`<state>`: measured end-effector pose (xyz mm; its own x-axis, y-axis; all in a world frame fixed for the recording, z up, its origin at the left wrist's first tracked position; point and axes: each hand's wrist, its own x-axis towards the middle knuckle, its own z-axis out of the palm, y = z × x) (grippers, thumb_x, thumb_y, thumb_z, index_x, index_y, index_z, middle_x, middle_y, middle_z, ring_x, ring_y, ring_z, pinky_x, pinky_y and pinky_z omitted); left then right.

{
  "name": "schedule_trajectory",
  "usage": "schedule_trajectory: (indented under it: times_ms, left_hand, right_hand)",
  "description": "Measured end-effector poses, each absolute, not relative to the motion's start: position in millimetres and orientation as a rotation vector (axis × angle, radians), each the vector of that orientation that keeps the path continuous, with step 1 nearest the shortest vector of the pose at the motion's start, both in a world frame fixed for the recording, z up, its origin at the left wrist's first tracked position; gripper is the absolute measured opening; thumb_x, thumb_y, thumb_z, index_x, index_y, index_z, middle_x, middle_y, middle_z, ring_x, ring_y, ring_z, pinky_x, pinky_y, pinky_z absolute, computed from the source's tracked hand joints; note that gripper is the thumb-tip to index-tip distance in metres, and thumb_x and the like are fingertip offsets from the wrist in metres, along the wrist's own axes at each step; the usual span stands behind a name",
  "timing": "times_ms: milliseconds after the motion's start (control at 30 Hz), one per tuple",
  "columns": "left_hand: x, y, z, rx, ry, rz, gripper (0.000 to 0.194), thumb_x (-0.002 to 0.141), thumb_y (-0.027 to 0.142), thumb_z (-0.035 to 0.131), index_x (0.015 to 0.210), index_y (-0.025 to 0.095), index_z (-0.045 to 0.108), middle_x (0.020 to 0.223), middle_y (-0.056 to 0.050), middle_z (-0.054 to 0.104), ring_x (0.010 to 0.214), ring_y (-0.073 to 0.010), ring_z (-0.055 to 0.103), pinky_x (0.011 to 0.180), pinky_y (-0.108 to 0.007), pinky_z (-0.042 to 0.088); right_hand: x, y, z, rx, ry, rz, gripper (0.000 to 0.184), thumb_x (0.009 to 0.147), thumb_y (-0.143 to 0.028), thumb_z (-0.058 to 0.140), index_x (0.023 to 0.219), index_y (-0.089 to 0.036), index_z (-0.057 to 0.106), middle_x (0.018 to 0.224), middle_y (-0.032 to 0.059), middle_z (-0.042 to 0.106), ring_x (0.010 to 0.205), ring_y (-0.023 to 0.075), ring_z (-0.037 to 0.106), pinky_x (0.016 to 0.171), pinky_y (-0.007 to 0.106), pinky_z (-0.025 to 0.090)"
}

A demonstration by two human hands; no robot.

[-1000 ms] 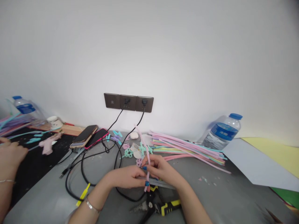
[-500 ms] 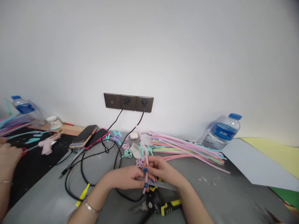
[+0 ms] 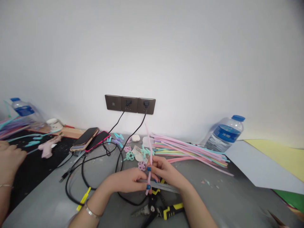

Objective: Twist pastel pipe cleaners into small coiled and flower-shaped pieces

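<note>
Both of my hands meet low in the middle of the grey table. My left hand (image 3: 128, 181) is closed, its fingers pinching a thin grey metal strip (image 3: 166, 187) that runs off to the right, and its thumb presses on a pink pipe cleaner (image 3: 149, 148). My right hand (image 3: 163, 171) is closed round the same pink pipe cleaner, which stands nearly upright and crosses the strip. Black-and-yellow pliers (image 3: 161, 210) lie just below my hands.
A pile of pastel pipe cleaners (image 3: 190, 148) lies right of my hands, small pipe-cleaner flowers (image 3: 133, 155) behind them. Two phones (image 3: 91, 138), black cables (image 3: 95, 164) to wall sockets (image 3: 130, 104), water bottles (image 3: 224, 133) (image 3: 23, 110), paper sheets (image 3: 263, 169). Another person's hand (image 3: 9, 158) works at the left.
The pink pipe cleaner's top end has swung from leaning left to nearly upright in my hands. The other person's hand at the left shifted slightly.
</note>
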<state>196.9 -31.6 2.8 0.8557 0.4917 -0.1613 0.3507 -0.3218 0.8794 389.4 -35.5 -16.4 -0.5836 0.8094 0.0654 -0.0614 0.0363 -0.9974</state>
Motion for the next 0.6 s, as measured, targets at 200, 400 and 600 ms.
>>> schedule_trajectory:
  times_ms: [200,400,600]
  left_hand:
    - [196,-32,8,1.972,0.649,0.158,0.036,0.088,0.043,0.052,0.085,0.015,0.073,0.070,-0.001,0.063,0.066,-0.0136,0.051,0.065,-0.021,0.041]
    - [195,-32,7,1.970,0.647,0.177,0.038,0.088,0.045,0.051,0.086,0.015,0.074,0.065,0.000,0.061,0.063,-0.0134,0.049,0.062,-0.021,0.040]
    - [187,-31,15,1.961,0.619,0.198,0.041,0.089,0.047,0.049,0.088,0.016,0.075,0.069,-0.001,0.064,0.062,-0.0130,0.050,0.061,-0.021,0.038]
  right_hand:
    - [389,-36,-16,-0.776,-1.605,1.604,0.028,0.088,-0.045,0.058,0.081,-0.019,0.051,0.048,-0.0084,0.049,0.040,0.0073,0.039,0.044,0.019,0.029]
    - [388,-36,-12,-0.779,-1.591,1.600,0.029,0.086,-0.046,0.060,0.079,-0.019,0.051,0.047,-0.0084,0.049,0.038,0.0069,0.039,0.042,0.018,0.032]
    - [395,-34,-12,-0.758,-1.361,1.637,0.027,0.081,-0.043,0.067,0.079,-0.018,0.056,0.052,-0.0062,0.055,0.042,0.0083,0.048,0.043,0.019,0.042]
